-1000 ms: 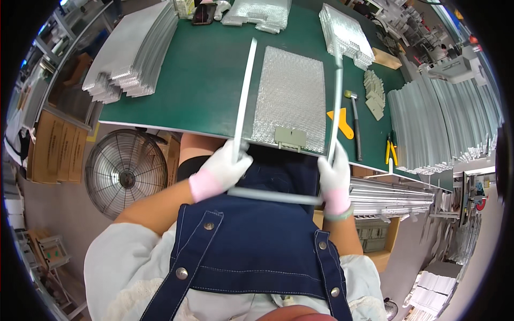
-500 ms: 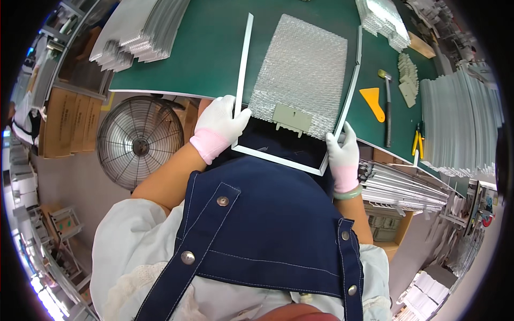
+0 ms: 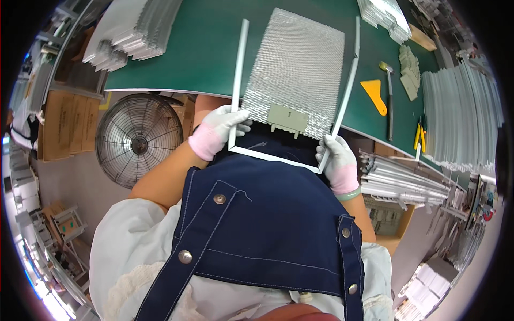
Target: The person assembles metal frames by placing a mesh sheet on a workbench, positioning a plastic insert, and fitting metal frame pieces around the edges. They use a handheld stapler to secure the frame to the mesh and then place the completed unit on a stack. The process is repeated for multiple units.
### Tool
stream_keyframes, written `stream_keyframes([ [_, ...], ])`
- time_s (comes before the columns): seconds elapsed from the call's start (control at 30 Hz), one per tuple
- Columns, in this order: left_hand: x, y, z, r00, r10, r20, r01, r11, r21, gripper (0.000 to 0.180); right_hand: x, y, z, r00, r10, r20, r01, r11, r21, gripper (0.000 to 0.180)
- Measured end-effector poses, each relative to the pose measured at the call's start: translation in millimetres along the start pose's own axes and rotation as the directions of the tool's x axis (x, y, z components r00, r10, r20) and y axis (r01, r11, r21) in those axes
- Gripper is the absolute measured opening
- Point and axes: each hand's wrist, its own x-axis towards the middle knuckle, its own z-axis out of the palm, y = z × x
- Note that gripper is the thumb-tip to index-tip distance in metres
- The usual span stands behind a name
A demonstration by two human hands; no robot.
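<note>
A white three-sided frame (image 3: 276, 159) lies with its closed end against my apron and its open end pointing away over the green table. My left hand (image 3: 218, 128), in a white glove with a pink cuff, grips the left bar near the corner. Near the opposite corner, my right hand (image 3: 338, 160), gloved likewise, holds the right bar. Between the two bars, a silvery metal mesh panel (image 3: 300, 61) rests on the table, its near end jutting past the edge. A grey-green plastic piece (image 3: 288, 119) with small prongs sits on that near end.
On the green table (image 3: 209, 53), stacked pale panels (image 3: 136, 29) stand at far left. To the right are a yellow scraper (image 3: 375, 96), a hammer (image 3: 389, 101), yellow-handled pliers (image 3: 420, 138), plastic pieces (image 3: 409, 72) and a large panel stack (image 3: 460, 115). A floor fan (image 3: 139, 144) stands left.
Both hands have shifted their hold, fingers now curling round the bars, and my right hand sits slightly lower. The frame, mesh panel and plastic piece have moved slightly left in view.
</note>
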Motion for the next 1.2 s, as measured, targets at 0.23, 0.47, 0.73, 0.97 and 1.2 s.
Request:
stream_keyframes([
  [0.23,-15,-5,-4,0.996,0.036,-0.081,-0.019,0.979,0.203,0.033,-9,-3,5,1.0,0.02,0.011,-0.015,0.934,-0.358,0.033],
  [0.47,-17,-9,1,0.991,0.015,-0.136,-0.013,1.0,0.019,0.039,-14,-1,13,0.999,-0.006,0.046,0.03,0.85,-0.526,0.029],
  [0.73,-11,-6,4,0.981,-0.177,0.076,0.182,0.981,-0.063,0.029,2,24,7,0.987,-0.137,-0.081,0.123,0.979,-0.16,0.023],
  [0.97,1,-31,14,0.998,0.027,0.06,-0.018,0.987,-0.157,0.036,5,24,18,0.99,-0.069,-0.122,0.08,0.993,0.086,0.02],
  [1.2,-9,-19,26,0.996,0.026,-0.082,-0.052,0.941,-0.335,0.034,0,8,9,0.998,-0.029,-0.048,0.016,0.967,-0.255,0.026],
])
